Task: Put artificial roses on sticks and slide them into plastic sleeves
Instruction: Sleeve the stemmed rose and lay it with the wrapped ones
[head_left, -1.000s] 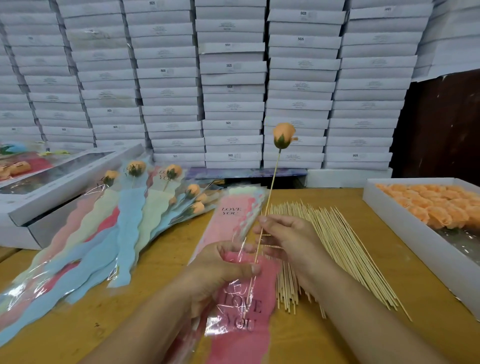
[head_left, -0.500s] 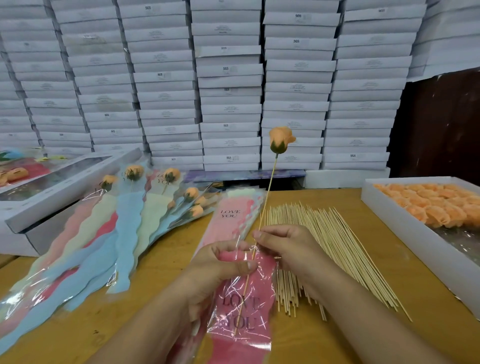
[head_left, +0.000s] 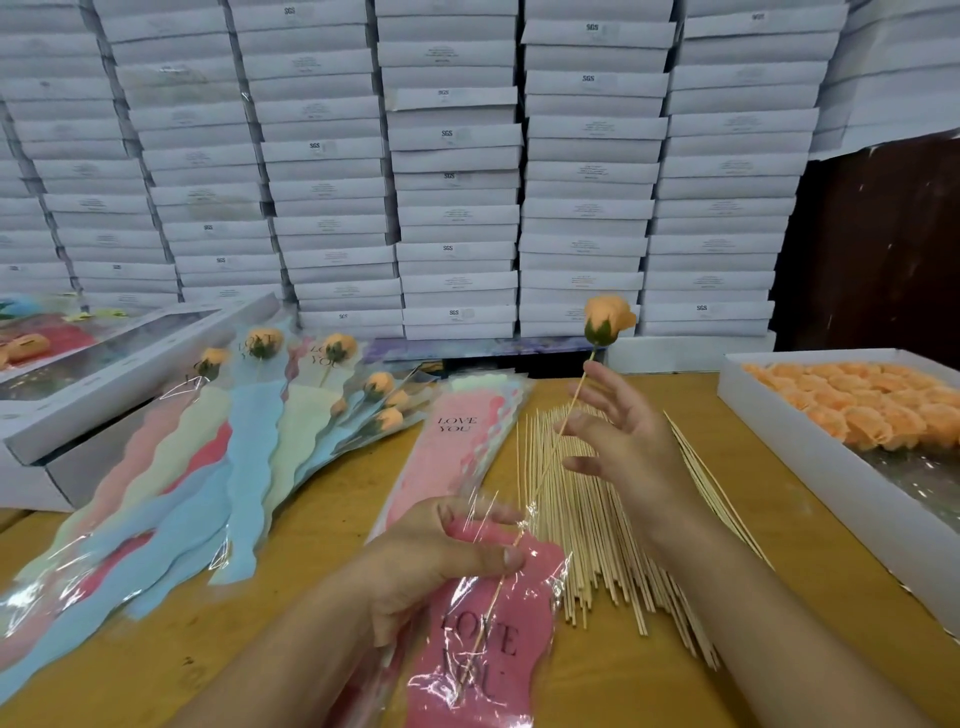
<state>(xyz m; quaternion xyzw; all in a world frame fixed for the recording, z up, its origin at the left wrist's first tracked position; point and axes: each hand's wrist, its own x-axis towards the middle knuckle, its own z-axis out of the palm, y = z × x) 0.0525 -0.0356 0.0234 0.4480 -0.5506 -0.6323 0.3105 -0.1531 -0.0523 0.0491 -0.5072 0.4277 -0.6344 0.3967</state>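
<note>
Left hand (head_left: 441, 551) pinches the mouth of the pink sleeve (head_left: 483, 654), thumb pressed on the crinkly clear plastic. Right hand (head_left: 618, 441) is spread, fingers fanned loose beside the stick (head_left: 550, 467), not gripping it. That thin wooden stick runs on a diagonal, lower end inside the sleeve, upper end tilted up and right, topped by a peach rose (head_left: 608, 318) with a green base. The sleeve reads "LOVE YOU" in dark letters on a wavy pink panel. Beneath lies a pile of bare sticks (head_left: 597, 561) on the wooden table (head_left: 779, 545). Finished sleeved roses (head_left: 223, 457) fan out left; a white tray (head_left: 810, 467) of rose heads (head_left: 872, 405) sits right.
</note>
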